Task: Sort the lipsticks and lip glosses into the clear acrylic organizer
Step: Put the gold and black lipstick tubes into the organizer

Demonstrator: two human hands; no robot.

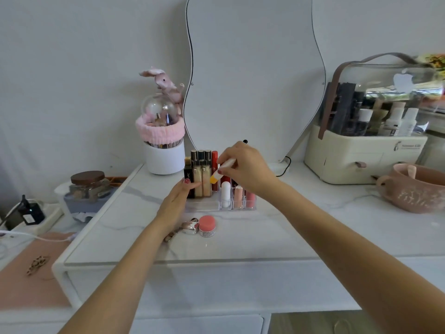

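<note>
Fingers of the right hand (243, 166) pinch a white, orange-capped lip-balm tube (222, 169), tilted cap-down over the clear acrylic organizer (225, 206); the loose left hand (177, 201) steadies its left side.

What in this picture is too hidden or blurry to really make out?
Head view only:
- Organizer back slots on the right: covered by the right hand, so their contents are unknown.
- White stick in that hand: any label is too blurred to read.
- Slim item by the silver heart: mostly under the left forearm.
- Storage case logo: too small to read.
- Pink bowl: cut off by the right edge.
</note>
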